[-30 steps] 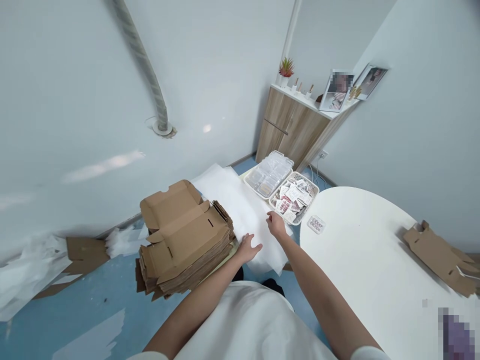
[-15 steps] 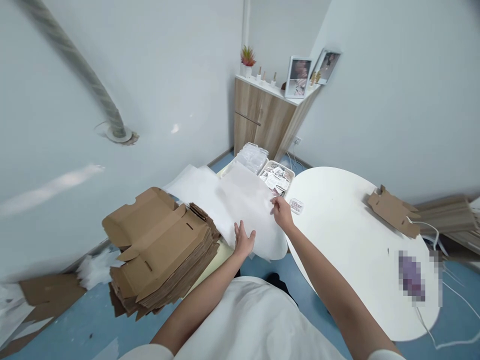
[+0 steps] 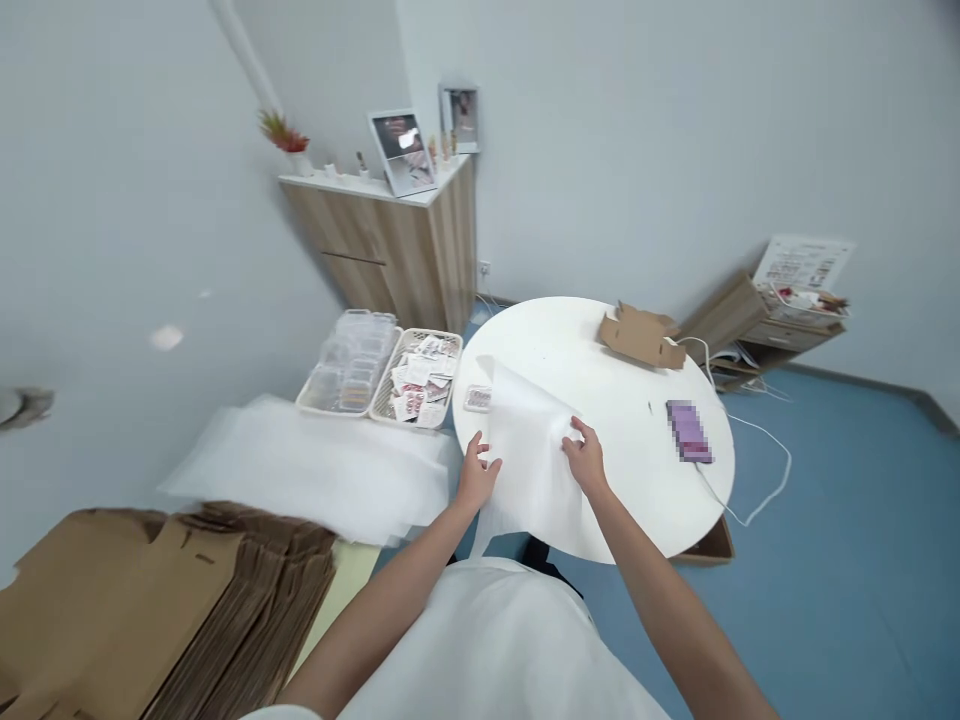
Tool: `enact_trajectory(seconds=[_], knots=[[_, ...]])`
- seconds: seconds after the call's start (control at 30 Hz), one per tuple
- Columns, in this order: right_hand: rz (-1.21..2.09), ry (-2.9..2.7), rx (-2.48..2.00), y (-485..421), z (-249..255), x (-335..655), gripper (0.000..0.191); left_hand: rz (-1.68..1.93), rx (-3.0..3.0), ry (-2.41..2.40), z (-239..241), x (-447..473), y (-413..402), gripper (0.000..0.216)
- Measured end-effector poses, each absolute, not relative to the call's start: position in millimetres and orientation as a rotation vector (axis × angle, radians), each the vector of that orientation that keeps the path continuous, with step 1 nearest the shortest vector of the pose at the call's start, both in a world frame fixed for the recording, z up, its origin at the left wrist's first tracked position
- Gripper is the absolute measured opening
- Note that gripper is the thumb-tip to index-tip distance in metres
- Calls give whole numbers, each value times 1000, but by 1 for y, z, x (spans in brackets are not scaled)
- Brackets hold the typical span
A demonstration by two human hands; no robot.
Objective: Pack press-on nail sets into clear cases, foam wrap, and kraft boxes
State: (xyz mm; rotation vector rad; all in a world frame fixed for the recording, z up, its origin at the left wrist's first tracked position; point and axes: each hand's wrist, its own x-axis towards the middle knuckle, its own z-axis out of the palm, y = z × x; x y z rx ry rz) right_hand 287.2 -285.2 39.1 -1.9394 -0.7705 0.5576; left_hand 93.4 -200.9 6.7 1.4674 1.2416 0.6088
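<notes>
A thin white translucent packing sheet [image 3: 525, 455] hangs over the near left edge of the round white table [image 3: 630, 490]. My right hand [image 3: 586, 460] pinches it toward its right side. My left hand [image 3: 477, 478] is beside the sheet's left edge, thumb and fingers apart; whether it touches the sheet is unclear. A small clear case [image 3: 478, 398] lies on the table just beyond my left hand. More of the same white sheets [image 3: 307, 465] lie in a pile to the left.
Flat brown cardboard boxes [image 3: 112, 610] are stacked at lower left. One basket holds clear plastic cases [image 3: 352, 360], another small printed packets [image 3: 421, 380]. On the table are an opened cardboard box [image 3: 641, 335] and a blurred purple object [image 3: 688, 430] with a cable. A wooden cabinet [image 3: 382, 250] stands behind.
The view has swung right. The sheet has been carried from the pile over to the round table, my right hand still pinching it, and my left hand has come along beside it.
</notes>
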Motion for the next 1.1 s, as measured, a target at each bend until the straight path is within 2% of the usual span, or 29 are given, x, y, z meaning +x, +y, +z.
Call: enact_trajectory(seconds=[0.27, 0.5, 0.7, 0.77, 0.9, 1.1], knots=[[516, -857, -2210, -361, -2, 375, 56, 410, 1870, 1143, -9, 184, -221, 31], [577, -1073, -2428, -377, -30, 403, 62, 81, 2085, 1099, -22, 215, -237, 44], [410, -1084, -2552, -377, -31, 405, 62, -168, 2319, 1241, -18, 224, -244, 52], [374, -1125, -2538, -379, -29, 400, 58, -198, 2401, 1275, -15, 222, -249, 56], [502, -1390, -2431, -381, -30, 389, 50, -322, 2515, 1112, -9, 217, -260, 57], [510, -1443, -2466, -374, -43, 394, 52, -402, 2471, 1117, -10, 218, -259, 60]])
